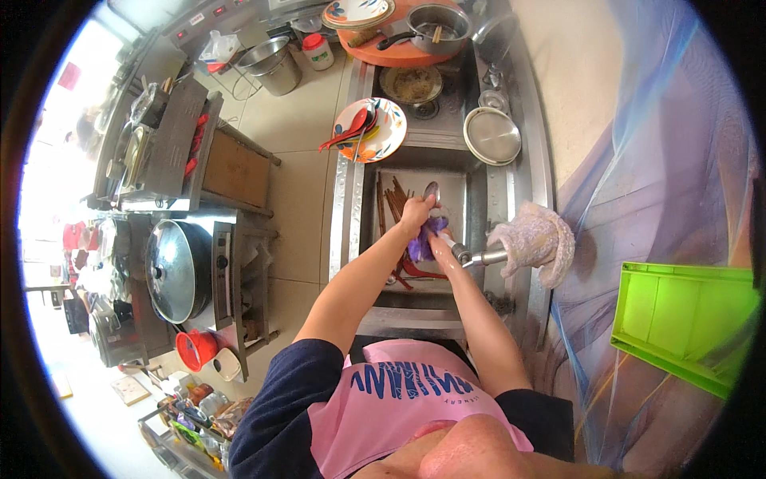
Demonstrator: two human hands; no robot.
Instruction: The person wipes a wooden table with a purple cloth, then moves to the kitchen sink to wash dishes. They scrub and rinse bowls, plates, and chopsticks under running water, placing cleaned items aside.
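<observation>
Over the near sink basin [443, 296], my left hand [416, 214] grips a metal spoon [431, 190] with its bowl pointing away from me. My right hand [440, 240] holds a purple scrubbing cloth [421, 242], close up against the left hand; its fingers are partly hidden. Brown chopsticks [395, 202] lie in the basin beyond my hands. Red spoons [413, 272] rest in the basin below the cloth. The metal faucet [482, 258] reaches in from the right, beside my right wrist, and its spout end is close to that hand.
A floral plate [392, 135] holding red spoons sits on the left sink rim. Metal lids [492, 136] lie on the right rim. In the far basin is a dish [412, 84]; beyond it, a saucepan [440, 27] stands on an orange board [383, 55]. A towel [532, 242] wraps the faucet.
</observation>
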